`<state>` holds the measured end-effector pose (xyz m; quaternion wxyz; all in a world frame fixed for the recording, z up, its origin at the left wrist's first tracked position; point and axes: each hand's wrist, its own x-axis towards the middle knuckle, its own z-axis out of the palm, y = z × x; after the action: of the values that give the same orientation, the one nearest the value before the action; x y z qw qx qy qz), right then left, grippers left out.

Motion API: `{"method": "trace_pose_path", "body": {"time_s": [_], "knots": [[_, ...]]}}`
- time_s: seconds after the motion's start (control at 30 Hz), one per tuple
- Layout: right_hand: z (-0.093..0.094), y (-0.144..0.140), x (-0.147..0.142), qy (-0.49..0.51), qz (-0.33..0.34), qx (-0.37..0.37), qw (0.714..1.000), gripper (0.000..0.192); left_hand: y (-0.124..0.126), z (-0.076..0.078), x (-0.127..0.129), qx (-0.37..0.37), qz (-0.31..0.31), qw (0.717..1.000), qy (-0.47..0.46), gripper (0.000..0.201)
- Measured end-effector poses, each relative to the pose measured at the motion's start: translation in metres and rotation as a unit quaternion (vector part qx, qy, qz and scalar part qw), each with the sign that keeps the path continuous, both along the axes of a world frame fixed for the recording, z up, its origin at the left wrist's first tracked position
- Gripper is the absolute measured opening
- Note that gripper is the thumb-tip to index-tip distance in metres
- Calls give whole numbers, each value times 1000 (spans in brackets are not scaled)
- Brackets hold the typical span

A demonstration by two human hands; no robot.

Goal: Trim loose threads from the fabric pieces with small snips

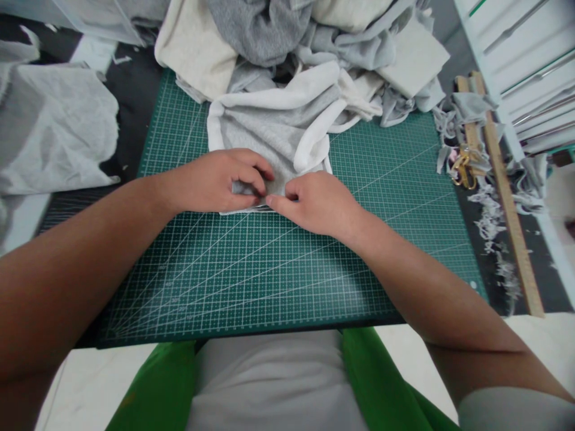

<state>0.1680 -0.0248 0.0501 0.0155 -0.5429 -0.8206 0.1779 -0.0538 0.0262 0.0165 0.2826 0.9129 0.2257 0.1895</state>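
Note:
A grey piece of fabric (251,127) with white bands along its edges lies on the green cutting mat (269,269). At its near edge my left hand (227,181) is closed, thumb and fingertips pinching the cloth. My right hand (317,202) is closed opposite it, with its fingers curled under and its thumb pointing at the left fingertips. The two hands almost meet over the hem. The exact fold of cloth between the fingertips is partly hidden. Part of the white band (312,152) curls up just beyond my right hand.
Piled cream and grey fabric (265,30) covers the mat's far side. More pale cloth (63,126) lies at left. Along the right edge are wooden strips (507,197), gold-handled scissors (463,169) and frayed scraps (487,218). A clear plastic bin (101,21) stands at back left.

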Motion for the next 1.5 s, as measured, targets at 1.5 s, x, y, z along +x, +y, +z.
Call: {"method": "trace_pose_path", "body": {"time_s": [1.5], "knots": [[-5, -4, -6, -38, -11, 29, 999, 50, 1, 1, 0, -10, -12, 1000, 19, 17]]}}
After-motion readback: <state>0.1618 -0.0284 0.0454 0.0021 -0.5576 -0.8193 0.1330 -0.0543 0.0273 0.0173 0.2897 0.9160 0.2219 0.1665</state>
